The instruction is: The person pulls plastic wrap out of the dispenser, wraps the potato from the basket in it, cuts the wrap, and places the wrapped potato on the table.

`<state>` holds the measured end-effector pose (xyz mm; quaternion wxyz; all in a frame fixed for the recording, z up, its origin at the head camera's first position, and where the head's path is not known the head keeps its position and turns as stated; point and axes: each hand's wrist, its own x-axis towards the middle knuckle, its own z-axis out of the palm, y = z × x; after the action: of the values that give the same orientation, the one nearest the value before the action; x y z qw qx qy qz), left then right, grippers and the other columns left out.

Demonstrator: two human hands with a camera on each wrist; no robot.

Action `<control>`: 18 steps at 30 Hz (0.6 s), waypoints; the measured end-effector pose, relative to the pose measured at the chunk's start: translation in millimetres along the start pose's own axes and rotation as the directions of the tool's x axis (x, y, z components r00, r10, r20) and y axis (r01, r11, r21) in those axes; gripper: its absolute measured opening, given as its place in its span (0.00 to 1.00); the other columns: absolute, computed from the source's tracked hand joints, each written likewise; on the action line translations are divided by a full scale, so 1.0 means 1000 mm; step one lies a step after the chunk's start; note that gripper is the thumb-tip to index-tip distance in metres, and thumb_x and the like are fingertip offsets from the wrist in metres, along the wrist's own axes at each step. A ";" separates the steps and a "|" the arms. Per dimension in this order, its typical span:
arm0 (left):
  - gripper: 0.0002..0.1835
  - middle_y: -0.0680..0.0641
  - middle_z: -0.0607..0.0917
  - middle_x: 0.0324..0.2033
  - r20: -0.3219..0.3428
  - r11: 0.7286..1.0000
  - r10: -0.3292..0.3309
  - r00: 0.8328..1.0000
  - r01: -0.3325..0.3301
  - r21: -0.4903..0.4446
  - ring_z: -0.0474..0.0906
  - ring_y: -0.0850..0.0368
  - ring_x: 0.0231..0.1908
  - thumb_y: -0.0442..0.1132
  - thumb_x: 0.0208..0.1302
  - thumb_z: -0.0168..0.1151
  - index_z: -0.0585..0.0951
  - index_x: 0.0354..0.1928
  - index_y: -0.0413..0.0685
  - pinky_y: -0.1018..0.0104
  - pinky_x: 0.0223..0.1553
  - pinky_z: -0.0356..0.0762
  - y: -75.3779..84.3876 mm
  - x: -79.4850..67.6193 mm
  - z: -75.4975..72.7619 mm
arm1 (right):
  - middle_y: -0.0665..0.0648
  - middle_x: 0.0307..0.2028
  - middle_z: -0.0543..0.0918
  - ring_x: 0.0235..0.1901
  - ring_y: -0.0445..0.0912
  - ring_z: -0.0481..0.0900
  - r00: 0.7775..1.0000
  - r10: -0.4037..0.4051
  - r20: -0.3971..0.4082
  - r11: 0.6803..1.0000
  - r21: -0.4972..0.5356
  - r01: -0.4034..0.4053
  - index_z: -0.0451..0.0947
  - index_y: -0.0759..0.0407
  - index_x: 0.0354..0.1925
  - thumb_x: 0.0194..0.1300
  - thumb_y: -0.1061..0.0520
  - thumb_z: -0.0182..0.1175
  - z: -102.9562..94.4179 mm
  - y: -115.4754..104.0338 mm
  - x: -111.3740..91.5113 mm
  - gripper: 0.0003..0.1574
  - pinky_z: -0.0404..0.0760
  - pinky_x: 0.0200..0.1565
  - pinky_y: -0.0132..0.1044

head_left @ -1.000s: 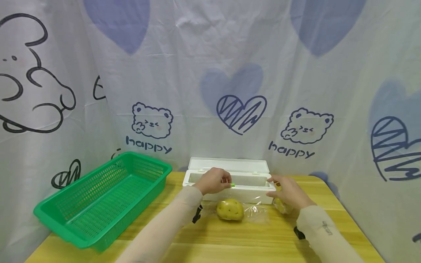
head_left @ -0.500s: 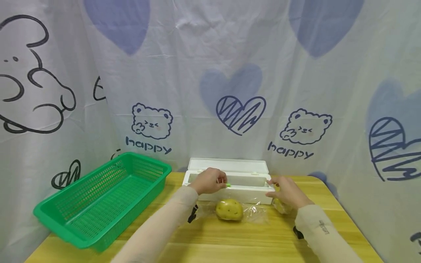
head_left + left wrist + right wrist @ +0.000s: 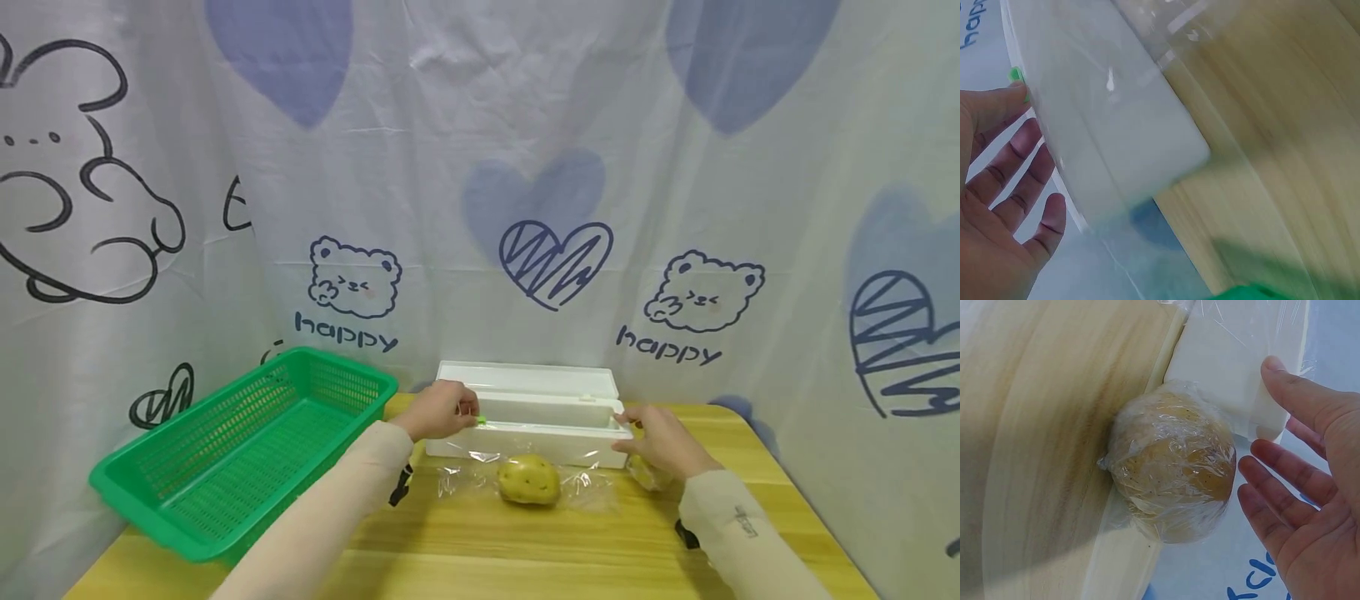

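A white cling film dispenser (image 3: 517,444) stands at the back of the table with its lid raised. At its left part, my left hand (image 3: 442,410) pinches the small green slider (image 3: 1016,75) of its cutter on the front top edge. My right hand (image 3: 660,437) grips the dispenser's right end, thumb on the front and fingers behind. Clear film (image 3: 459,480) hangs from the front and lies on the table. On that film, in front of the box, sits a bare yellow potato (image 3: 528,480). A potato wrapped in film (image 3: 1175,462) lies by the right end, below my right hand.
A green plastic basket (image 3: 243,467) stands on the left side of the wooden table (image 3: 525,554), its near end at the left edge. A patterned white curtain (image 3: 442,300) hangs close behind the table and along both sides.
My left hand has slid the green slider leftward along the dispenser's edge, from about the middle to near the left end. My right hand has stayed at the right end.
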<state>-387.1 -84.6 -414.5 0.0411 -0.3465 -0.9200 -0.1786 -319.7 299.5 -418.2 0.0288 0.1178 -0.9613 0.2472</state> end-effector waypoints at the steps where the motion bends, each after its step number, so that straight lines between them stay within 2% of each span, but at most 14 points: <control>1: 0.05 0.55 0.86 0.29 0.000 1.000 -0.006 1.000 0.006 0.003 0.77 0.62 0.32 0.39 0.70 0.73 0.88 0.34 0.52 0.65 0.38 0.78 -0.003 -0.002 -0.001 | 0.72 0.59 0.86 0.60 0.70 0.82 1.000 0.000 -0.001 1.000 0.001 0.000 0.84 0.69 0.59 0.65 0.56 0.77 0.000 0.000 0.000 0.29 0.79 0.66 0.66; 6: 0.03 0.53 0.84 0.31 0.009 0.999 -0.036 0.999 0.036 0.008 0.75 0.60 0.34 0.38 0.70 0.73 0.89 0.35 0.51 0.63 0.41 0.78 -0.011 -0.011 -0.005 | 0.71 0.57 0.87 0.59 0.68 0.84 1.000 -0.007 -0.007 1.000 -0.006 0.007 0.85 0.68 0.58 0.66 0.56 0.76 0.003 0.002 0.000 0.26 0.80 0.65 0.65; 12: 0.03 0.50 0.87 0.37 -0.009 0.997 -0.067 0.998 0.067 0.030 0.81 0.53 0.42 0.39 0.69 0.74 0.89 0.35 0.52 0.55 0.49 0.83 -0.021 -0.024 -0.012 | 0.71 0.59 0.87 0.61 0.69 0.82 1.000 0.004 -0.005 1.000 0.014 -0.004 0.83 0.69 0.61 0.67 0.56 0.75 0.005 0.002 0.000 0.28 0.78 0.66 0.66; 18: 0.04 0.49 0.88 0.37 -0.022 0.993 -0.112 0.993 0.111 -0.029 0.83 0.49 0.44 0.36 0.68 0.74 0.88 0.33 0.51 0.51 0.51 0.85 -0.034 -0.035 -0.018 | 0.72 0.61 0.85 0.62 0.71 0.81 1.000 0.014 0.002 1.000 0.004 -0.014 0.81 0.70 0.63 0.67 0.55 0.75 0.005 0.004 0.001 0.31 0.77 0.67 0.67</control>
<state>-384.3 -136.4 -415.3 0.0371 -0.2928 -0.9348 -0.1975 -321.3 300.3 -423.9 0.0260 0.1115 -0.9616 0.2494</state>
